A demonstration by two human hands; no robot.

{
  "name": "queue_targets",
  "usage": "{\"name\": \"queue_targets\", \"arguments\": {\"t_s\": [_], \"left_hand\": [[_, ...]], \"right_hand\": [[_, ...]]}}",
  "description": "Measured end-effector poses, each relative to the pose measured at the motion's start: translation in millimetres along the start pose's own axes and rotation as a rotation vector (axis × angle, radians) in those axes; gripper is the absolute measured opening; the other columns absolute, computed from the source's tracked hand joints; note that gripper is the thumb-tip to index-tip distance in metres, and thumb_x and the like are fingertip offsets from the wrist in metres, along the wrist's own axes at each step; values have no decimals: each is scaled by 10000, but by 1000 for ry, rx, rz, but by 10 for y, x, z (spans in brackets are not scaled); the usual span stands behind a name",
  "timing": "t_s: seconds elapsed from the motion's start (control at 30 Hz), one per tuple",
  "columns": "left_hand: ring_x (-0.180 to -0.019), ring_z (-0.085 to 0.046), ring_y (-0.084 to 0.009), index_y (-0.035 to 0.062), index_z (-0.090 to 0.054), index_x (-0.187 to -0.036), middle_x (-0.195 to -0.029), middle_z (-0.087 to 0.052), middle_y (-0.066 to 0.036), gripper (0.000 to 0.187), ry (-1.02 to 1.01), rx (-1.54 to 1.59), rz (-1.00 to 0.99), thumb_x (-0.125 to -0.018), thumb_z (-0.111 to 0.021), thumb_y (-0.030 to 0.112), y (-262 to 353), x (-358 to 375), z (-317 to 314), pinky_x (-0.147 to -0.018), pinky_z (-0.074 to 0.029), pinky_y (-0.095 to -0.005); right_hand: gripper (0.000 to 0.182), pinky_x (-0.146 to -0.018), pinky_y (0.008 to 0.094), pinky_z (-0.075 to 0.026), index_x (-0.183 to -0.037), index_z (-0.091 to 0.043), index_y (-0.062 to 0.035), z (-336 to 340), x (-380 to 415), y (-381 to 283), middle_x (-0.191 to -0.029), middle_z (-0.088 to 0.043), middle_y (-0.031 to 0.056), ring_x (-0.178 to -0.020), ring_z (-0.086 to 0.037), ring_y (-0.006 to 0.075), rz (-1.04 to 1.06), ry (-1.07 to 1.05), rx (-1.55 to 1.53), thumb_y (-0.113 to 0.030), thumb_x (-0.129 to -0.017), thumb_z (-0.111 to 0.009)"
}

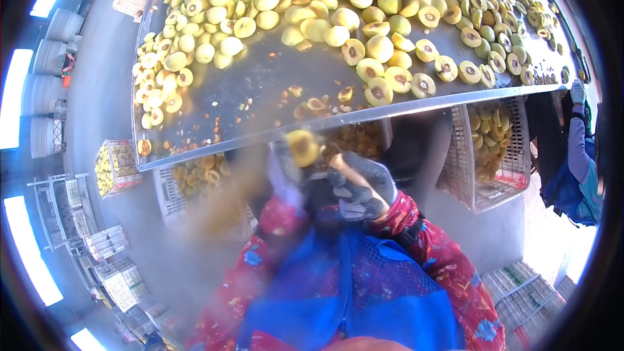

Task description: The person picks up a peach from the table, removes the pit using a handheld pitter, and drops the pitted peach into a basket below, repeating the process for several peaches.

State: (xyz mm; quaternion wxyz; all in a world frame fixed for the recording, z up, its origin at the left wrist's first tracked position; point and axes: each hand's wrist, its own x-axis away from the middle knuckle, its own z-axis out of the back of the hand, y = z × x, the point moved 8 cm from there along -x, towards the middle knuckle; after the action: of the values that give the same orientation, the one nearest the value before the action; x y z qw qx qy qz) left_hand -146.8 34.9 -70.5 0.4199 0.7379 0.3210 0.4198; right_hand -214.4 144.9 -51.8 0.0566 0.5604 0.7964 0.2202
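My gloved left hand [284,164] is blurred at the table's near edge, its fingers around a halved yellow fruit [303,148] whose cut side shows. Just right of it, my gloved right hand [364,188] is closed around a tool with a pale wooden handle [356,178]. The tool's dark tip [330,153] is close to the fruit; whether they touch is too blurred to tell. Beyond both hands, many halved fruits [379,91] lie on the metal table [260,91], several with brown pits or hollows showing.
A metal rim [364,116] edges the table. Crates of fruit stand below it, at the left [170,192], right [458,156] and far left [123,166]. Another person [575,156] is at the right end. A blurred brown shape crosses the lower left.
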Motion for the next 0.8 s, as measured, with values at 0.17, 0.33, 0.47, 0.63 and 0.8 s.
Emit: {"name": "queue_targets", "arguments": {"t_s": [0.17,0.33,0.47,0.63,0.8], "left_hand": [[-1134,-523,-418,5,-507,-1260,-1257,-502,-235,511,437,-1644,-290,-924,-565,386,1165,109,999,-957,-431,-468],[-1113,-546,-403,51,-544,-1229,-1161,-579,-255,450,183,-1793,-534,-878,-572,330,1487,-708,169,-955,-436,-470],[-1123,-556,-342,101,-502,-1290,-1246,-541,-171,513,-324,-1865,-848,-836,-637,299,848,-1760,-1219,-936,-470,-439],[-1166,-544,-335,94,-494,-1292,-1342,-495,-163,596,-433,-1910,-489,-783,-691,333,490,-2268,-1435,-977,-448,-441],[-815,-666,-199,52,-510,-1248,-934,-663,-96,499,-474,-708,179,-857,-643,331,241,-2015,-534,-655,-534,-314]], "right_hand": [[479,-375,248,-405,-1071,-537,19,155,151,-204,-593,-523,75,-358,-463,155,-72,-52,36,-413,-1021,-338],[381,-344,238,-377,-971,-561,-18,332,145,-295,-574,-506,46,-340,-432,128,-31,209,309,-390,-988,-481],[365,-366,255,-437,-1007,-554,8,232,174,-370,-636,-559,81,-416,-516,142,47,250,414,-351,-992,-490],[351,-370,239,-373,-964,-577,-15,158,381,-556,-621,-548,48,-419,-470,111,250,385,683,-356,-989,-499],[261,-423,257,-375,-949,-577,-28,-121,385,-794,-628,-532,21,-461,-471,102,493,499,1243,-276,-988,-506]]}}
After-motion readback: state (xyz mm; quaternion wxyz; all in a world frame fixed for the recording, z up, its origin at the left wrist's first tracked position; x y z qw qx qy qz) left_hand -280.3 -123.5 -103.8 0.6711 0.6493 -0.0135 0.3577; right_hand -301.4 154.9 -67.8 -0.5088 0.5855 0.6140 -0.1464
